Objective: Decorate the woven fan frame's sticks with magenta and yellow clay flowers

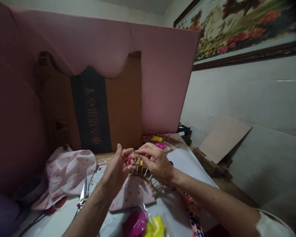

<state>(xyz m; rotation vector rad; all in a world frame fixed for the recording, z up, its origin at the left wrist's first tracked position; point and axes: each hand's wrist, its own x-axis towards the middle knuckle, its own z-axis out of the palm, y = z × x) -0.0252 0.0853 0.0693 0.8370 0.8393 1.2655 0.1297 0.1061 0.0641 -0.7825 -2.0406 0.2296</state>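
My left hand (pixel 119 169) is raised over the table, thumb up, its other fingers curled around something small that I cannot make out. My right hand (pixel 158 161) pinches thumb and fingers together at the left fingertips; what it grips is too small to name. Small yellow and magenta bits show between the hands. Directly below them, thin pale sticks (pixel 146 171) fan out along a curved brown edge. A pink dotted cloth piece (pixel 133 194) lies in front of that. Nearer to me are clear bags holding a magenta lump (pixel 135 223) and a yellow lump (pixel 155 227).
Scissors (pixel 84 188) lie left of my left forearm, beside colour-tipped sticks and a crumpled dotted cloth (pixel 71 168). A cardboard sheet (pixel 123 108) and pink panel (pixel 165 79) stand behind the white table (pixel 189 161). Another decorated piece (pixel 171 140) sits at the back right.
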